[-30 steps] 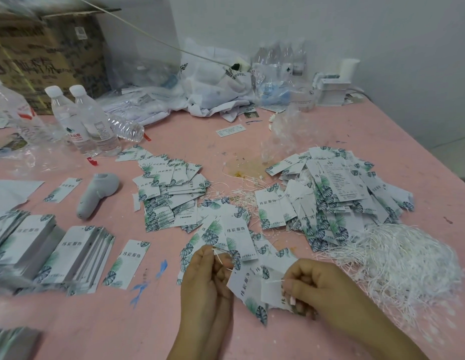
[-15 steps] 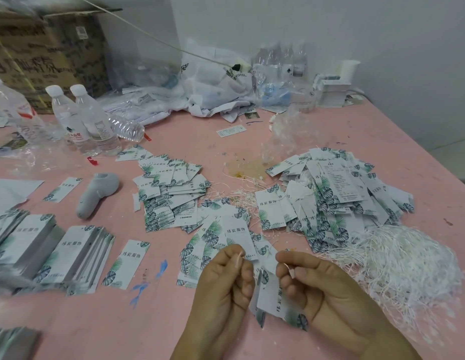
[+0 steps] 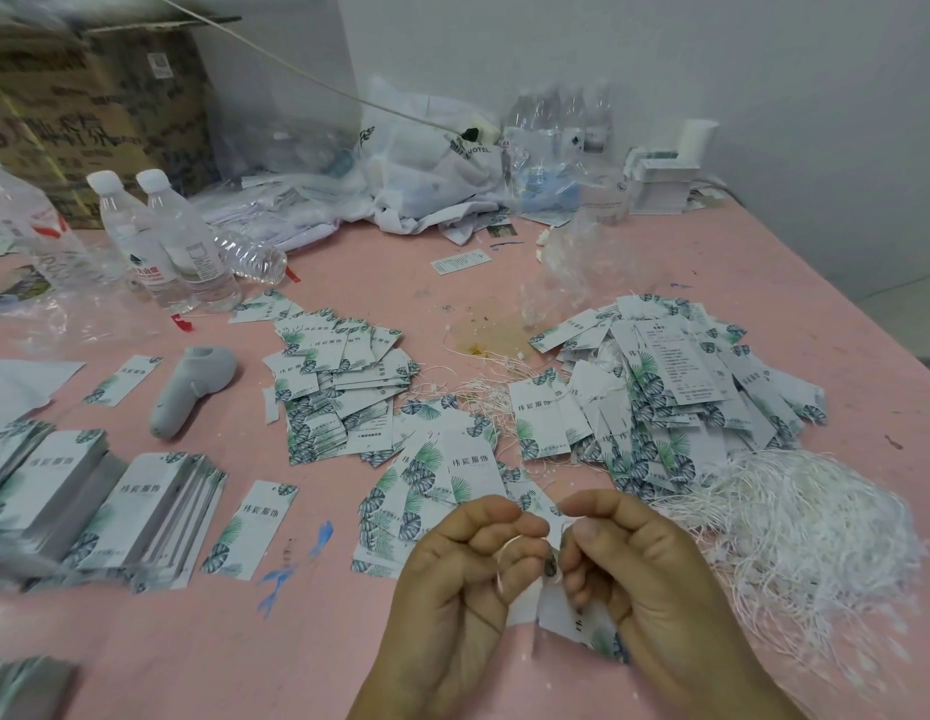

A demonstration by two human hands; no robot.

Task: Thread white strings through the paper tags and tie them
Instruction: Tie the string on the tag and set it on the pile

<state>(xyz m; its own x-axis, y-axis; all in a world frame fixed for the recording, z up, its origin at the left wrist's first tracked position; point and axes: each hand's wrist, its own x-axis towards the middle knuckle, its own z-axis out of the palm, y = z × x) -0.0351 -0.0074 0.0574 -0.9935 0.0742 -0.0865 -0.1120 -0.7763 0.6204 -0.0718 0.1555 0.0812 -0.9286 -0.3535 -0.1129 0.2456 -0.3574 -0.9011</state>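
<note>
Two bare hands are held close together over a pink table (image 3: 348, 641). One white string (image 3: 509, 548) is pinched by the curled fingers of the left hand (image 3: 452, 579). One paper tag (image 3: 561, 613), hanging just below, is gripped along with the string's other end by the right hand (image 3: 639, 569). Three upright water bottles (image 3: 161, 241) and a fourth lying down are seen far left. One tangled string heap (image 3: 795, 532) is seen right.
</note>
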